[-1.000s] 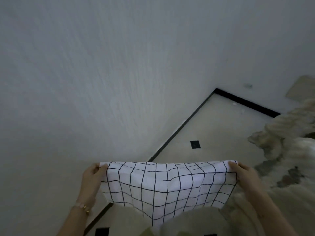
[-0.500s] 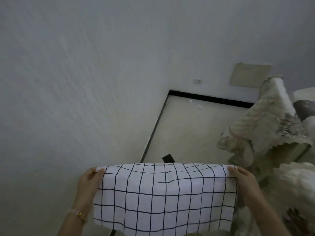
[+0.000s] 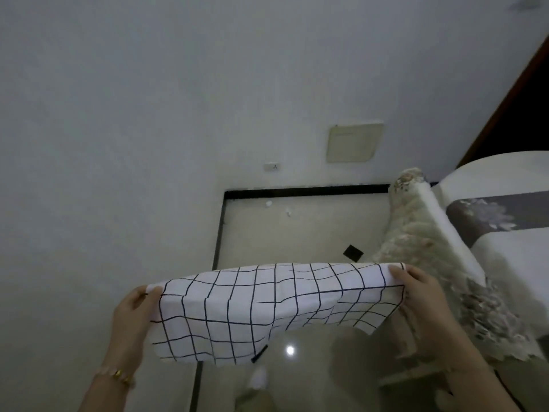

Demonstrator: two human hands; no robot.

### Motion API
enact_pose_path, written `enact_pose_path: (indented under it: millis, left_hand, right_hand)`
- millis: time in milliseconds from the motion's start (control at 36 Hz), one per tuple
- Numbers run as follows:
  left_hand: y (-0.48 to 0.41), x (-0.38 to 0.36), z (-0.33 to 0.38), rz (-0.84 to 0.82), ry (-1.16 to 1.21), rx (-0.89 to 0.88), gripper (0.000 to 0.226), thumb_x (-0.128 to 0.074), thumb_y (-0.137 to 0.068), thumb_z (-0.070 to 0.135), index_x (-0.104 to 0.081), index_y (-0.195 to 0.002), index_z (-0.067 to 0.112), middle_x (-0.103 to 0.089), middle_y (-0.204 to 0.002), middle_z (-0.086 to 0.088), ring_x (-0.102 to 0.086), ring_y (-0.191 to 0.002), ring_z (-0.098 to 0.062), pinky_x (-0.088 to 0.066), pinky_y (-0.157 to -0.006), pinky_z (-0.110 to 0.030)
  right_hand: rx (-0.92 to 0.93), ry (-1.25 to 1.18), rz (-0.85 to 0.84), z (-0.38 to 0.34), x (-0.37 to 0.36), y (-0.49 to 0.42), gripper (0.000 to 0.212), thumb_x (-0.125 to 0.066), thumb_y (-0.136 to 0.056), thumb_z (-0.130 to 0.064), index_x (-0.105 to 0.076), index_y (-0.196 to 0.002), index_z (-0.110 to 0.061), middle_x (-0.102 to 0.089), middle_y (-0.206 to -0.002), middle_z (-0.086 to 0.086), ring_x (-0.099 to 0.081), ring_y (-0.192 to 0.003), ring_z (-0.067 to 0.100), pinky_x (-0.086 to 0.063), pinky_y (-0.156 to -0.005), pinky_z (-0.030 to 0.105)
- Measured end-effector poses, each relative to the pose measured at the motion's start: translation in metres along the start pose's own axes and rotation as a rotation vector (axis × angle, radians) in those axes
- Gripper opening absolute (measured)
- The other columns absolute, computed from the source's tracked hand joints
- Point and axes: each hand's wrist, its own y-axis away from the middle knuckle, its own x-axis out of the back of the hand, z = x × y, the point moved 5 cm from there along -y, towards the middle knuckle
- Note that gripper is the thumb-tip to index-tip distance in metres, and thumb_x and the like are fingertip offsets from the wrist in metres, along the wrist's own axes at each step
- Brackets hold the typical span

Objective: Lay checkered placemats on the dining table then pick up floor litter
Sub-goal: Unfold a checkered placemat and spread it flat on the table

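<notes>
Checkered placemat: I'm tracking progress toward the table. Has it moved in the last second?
Yes. The checkered placemat has swung right toward the lace-draped table, its right corner now overlapping it.

Checkered placemat [image 3: 261,307] stretched in the air, left hand [image 3: 135,312] and right hand [image 3: 421,295] pinching its corners, white scraps [image 3: 269,203] on floor [image 3: 312,227] beyond, lace-covered table [image 3: 505,263] at right.

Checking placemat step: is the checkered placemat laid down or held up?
Held up, spread: left hand and right hand grip the checkered placemat by its corners above the floor.
</notes>
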Motion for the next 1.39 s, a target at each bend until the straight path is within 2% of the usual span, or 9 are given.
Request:
enact_pose_path:
  millis: [250, 417, 528, 667, 833, 1083, 1167, 1278, 1389]
  left_hand:
    - [-0.154, -0.138, 0.033, -0.208, -0.032, -0.011, 0.011, -0.055, -0.091, 0.015, -0.064, -0.093, 0.008, -0.062, -0.090, -0.009, -0.052, -0.082, -0.022, -0.042, -0.067, -0.030]
    - [-0.237, -0.257, 0.126, -0.411, -0.022, -0.138, 0.010, -0.056, -0.090, 0.018, -0.066, -0.088, 0.015, -0.062, -0.087, -0.005, -0.053, -0.077, -0.018, -0.042, -0.067, -0.029]
    - [-0.254, -0.346, 0.196, -0.606, 0.026, -0.212, 0.020, -0.056, -0.090, 0.025, -0.066, -0.100, 0.011, -0.067, -0.096, -0.007, -0.058, -0.091, -0.023, -0.045, -0.080, -0.039]
    - [-0.230, -0.459, 0.262, -0.813, 0.096, -0.291, 0.011, -0.054, -0.090, 0.026, -0.063, -0.086, 0.022, -0.064, -0.085, 0.005, -0.057, -0.075, -0.008, -0.052, -0.056, -0.020]
    - [-0.177, -0.562, 0.291, -1.083, 0.118, -0.367, 0.013, -0.057, -0.087, 0.030, -0.068, -0.084, 0.026, -0.072, -0.079, 0.014, -0.064, -0.067, 0.005, -0.053, -0.057, -0.015]
    - [-0.061, -0.698, 0.316, -1.261, 0.056, -0.506, 0.012, -0.059, -0.090, 0.025, -0.068, -0.088, 0.017, -0.068, -0.082, 0.001, -0.063, -0.068, -0.001, -0.049, -0.062, -0.017]
    - [-0.026, -0.735, 0.325, -1.293, 0.054, -0.529, 0.019, -0.060, -0.089, 0.028, -0.067, -0.095, 0.011, -0.070, -0.086, -0.004, -0.064, -0.077, -0.016, -0.050, -0.070, -0.029]
    - [0.010, -0.779, 0.323, -1.310, 0.044, -0.525, 0.013, -0.061, -0.088, 0.032, -0.068, -0.080, 0.026, -0.071, -0.069, 0.006, -0.066, -0.063, -0.005, -0.050, -0.060, -0.026]
    - [0.033, -0.820, 0.303, -1.350, -0.003, -0.465, 0.012, -0.063, -0.085, 0.037, -0.069, -0.081, 0.028, -0.073, -0.076, 0.003, -0.066, -0.072, -0.009, -0.049, -0.063, -0.026]
  right_hand:
    - [0.025, 0.047, 0.252, -0.022, 0.014, -0.075, 0.016, -0.061, -0.088, -0.019, -0.071, -0.075, -0.021, -0.074, -0.073, -0.003, -0.067, -0.061, 0.004, -0.048, -0.046, 0.016]
    - [0.112, 0.064, 0.471, -0.081, 0.041, -0.100, 0.012, -0.062, -0.087, -0.028, -0.071, -0.078, -0.028, -0.072, -0.071, -0.004, -0.065, -0.064, 0.010, -0.049, -0.064, 0.032]
    - [0.175, -0.089, 0.645, -0.109, 0.079, -0.096, 0.021, -0.064, -0.086, -0.028, -0.067, -0.085, -0.008, -0.063, -0.075, 0.012, -0.058, -0.069, 0.023, -0.046, -0.068, 0.039]
    - [0.217, -0.178, 0.905, -0.126, 0.131, -0.071, 0.016, -0.062, -0.089, -0.026, -0.070, -0.080, -0.015, -0.067, -0.068, -0.001, -0.061, -0.065, 0.015, -0.052, -0.060, 0.026]
    - [0.259, -0.204, 1.096, -0.126, 0.178, -0.041, 0.013, -0.063, -0.088, -0.026, -0.073, -0.080, -0.021, -0.074, -0.072, -0.005, -0.068, -0.061, 0.005, -0.053, -0.052, 0.016]
    - [0.182, -0.274, 1.304, -0.094, 0.281, -0.014, 0.019, -0.064, -0.089, -0.021, -0.068, -0.103, -0.033, -0.073, -0.087, -0.014, -0.069, -0.075, -0.003, -0.055, -0.057, 0.016]
    - [0.158, -0.250, 1.385, -0.089, 0.317, -0.015, 0.041, -0.062, -0.090, -0.021, -0.053, -0.125, -0.038, -0.062, -0.090, -0.019, -0.065, -0.076, -0.011, -0.046, -0.065, 0.012]
    - [0.104, -0.218, 1.417, -0.081, 0.357, -0.021, 0.047, -0.061, -0.091, -0.020, -0.049, -0.135, -0.031, -0.060, -0.113, 0.001, -0.053, -0.113, 0.014, -0.043, -0.097, 0.035]
    - [0.048, -0.226, 1.444, -0.057, 0.386, -0.027, 0.045, -0.060, -0.091, -0.018, -0.051, -0.134, -0.030, -0.060, -0.117, 0.007, -0.054, -0.112, 0.018, -0.043, -0.096, 0.040]
